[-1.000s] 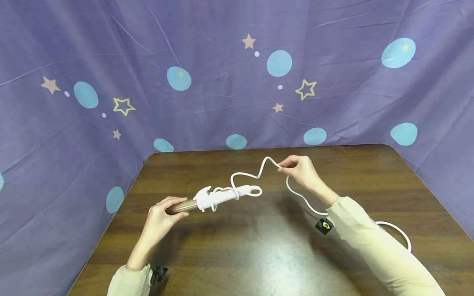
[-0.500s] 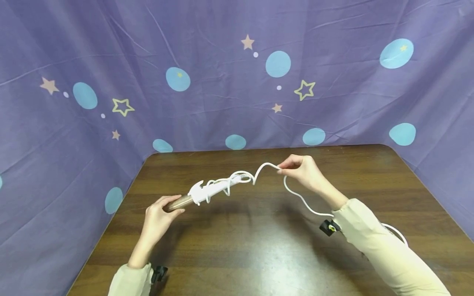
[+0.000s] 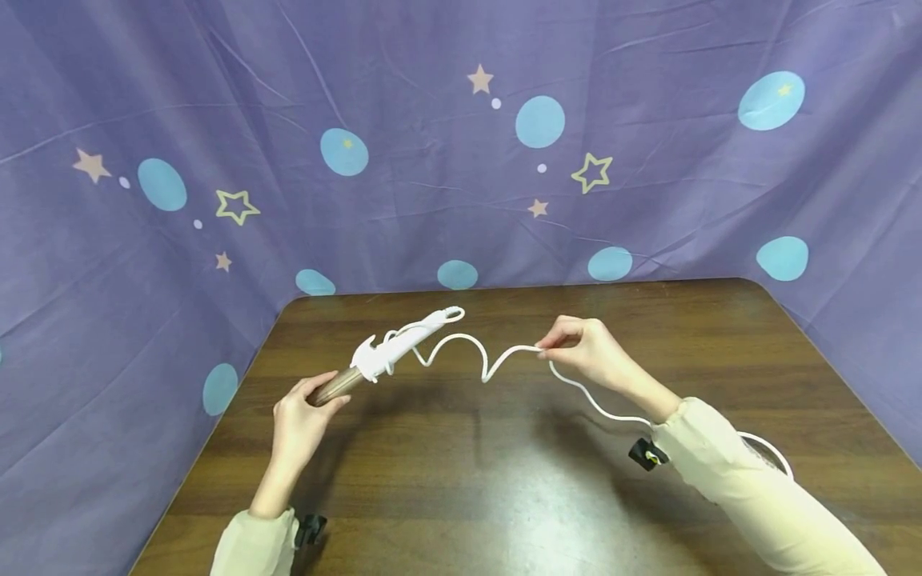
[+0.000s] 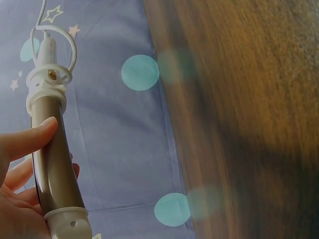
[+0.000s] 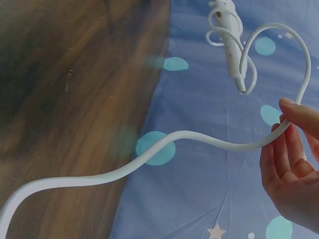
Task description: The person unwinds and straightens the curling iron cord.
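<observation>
Above the left half of a brown wooden table (image 3: 461, 496), a curling iron (image 3: 394, 350) is held up at a slant, its white handle pointing to the far right and its gold-brown barrel (image 4: 55, 159) to the near left. The left hand (image 3: 298, 416) has its thumb along 1 side of that barrel and its fingers round the other, spread only as wide as the barrel itself. Past the fingers, toward the wrist, the barrel finishes in a white tip (image 4: 70, 224).

A white cord (image 3: 461, 337) leaves the handle's far end in a small loop, coils loosely round the handle, then runs through the air to the right in a wavy line. Right of the table's middle, the right hand (image 3: 587, 348) pinches that cord between thumb and fingertips, nearly together with only the cord between them; it touches nothing else. Beyond the pinch, the cord drops toward the near right, passes behind the right sleeve (image 3: 756, 488) and shows again on its far side.

Both sleeves are cream, the left sleeve (image 3: 252, 548) at the near left. At each wrist sits a black device (image 3: 643, 454). Along the table's far edge hangs a purple curtain (image 3: 432, 176) with blue ovals and stars.
</observation>
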The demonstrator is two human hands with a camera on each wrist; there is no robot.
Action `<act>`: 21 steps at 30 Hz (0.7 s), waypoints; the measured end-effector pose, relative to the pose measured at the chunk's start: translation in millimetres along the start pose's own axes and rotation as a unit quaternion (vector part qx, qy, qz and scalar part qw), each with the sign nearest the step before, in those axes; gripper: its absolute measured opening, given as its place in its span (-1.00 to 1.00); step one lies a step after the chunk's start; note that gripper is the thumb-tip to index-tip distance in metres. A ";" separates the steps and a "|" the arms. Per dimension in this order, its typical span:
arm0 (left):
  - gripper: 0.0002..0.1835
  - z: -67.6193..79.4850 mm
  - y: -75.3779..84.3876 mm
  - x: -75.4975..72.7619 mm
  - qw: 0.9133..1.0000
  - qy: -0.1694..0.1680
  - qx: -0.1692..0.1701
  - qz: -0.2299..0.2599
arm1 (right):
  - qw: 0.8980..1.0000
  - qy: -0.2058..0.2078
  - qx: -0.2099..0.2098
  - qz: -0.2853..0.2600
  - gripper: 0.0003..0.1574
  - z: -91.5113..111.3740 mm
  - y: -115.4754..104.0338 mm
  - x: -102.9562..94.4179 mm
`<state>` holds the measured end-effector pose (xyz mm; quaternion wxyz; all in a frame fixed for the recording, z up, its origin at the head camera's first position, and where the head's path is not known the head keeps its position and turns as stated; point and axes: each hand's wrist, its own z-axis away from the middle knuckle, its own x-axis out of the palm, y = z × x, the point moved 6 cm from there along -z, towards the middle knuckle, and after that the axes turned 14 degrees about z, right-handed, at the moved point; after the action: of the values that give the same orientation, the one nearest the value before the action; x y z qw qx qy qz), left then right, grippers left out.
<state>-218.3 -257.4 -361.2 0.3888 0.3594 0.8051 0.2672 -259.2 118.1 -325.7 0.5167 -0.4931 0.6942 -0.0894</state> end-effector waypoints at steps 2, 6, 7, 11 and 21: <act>-0.58 -0.3 -1.2 -0.9 1.000 0.005 -0.009 0.000 | 1.000 -0.005 -0.005 0.007 -0.87 3.2 -7.8 0.3; -0.58 -0.6 -2.5 -2.5 1.000 0.011 -0.022 -0.003 | 0.999 -0.020 -0.002 0.031 -0.87 10.1 -28.0 -0.6; -0.57 -0.6 -2.8 -2.8 1.000 0.011 -0.023 -0.004 | 0.999 -0.022 -0.002 0.035 -0.88 11.8 -28.4 0.6; -0.57 -1.1 -3.0 -3.5 1.000 0.014 -0.025 -0.005 | 0.998 -0.033 -0.011 0.044 -0.89 18.7 -25.9 7.3; -0.58 -2.3 -3.7 -7.5 0.999 0.026 -0.029 0.000 | 0.996 -0.039 -0.073 0.044 -0.82 40.3 6.3 34.4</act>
<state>-218.3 -265.9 -359.4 0.3783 0.3409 0.8068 0.2997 -229.8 110.0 -369.4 0.5094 -0.5014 0.6993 0.0041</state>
